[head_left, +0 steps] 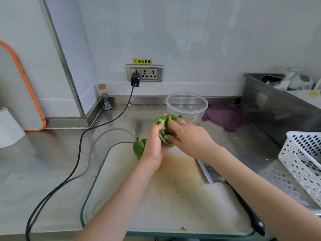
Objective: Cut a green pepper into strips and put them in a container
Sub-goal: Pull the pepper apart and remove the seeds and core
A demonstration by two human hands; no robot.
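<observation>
Above the far edge of the white cutting board [165, 202], my left hand [155, 145] cups a green pepper half [165, 129], cut side up. The fingers of my right hand [189, 136] reach into its hollow and curl against the inside. Another pepper piece [139, 148] lies on the board's far left corner, partly hidden by my left hand. A clear plastic container [186, 106] stands just beyond the hands. The cleaver [211, 171] lies on the board's right side under my right forearm, its black handle [253, 218] pointing toward me.
A purple lid [225, 117] lies right of the container. A steel tub [278, 108] and a white perforated basket [302, 160] stand at the right. A black cable [79, 153] runs across the steel counter from the wall socket. A small bottle [105, 98] stands in the corner.
</observation>
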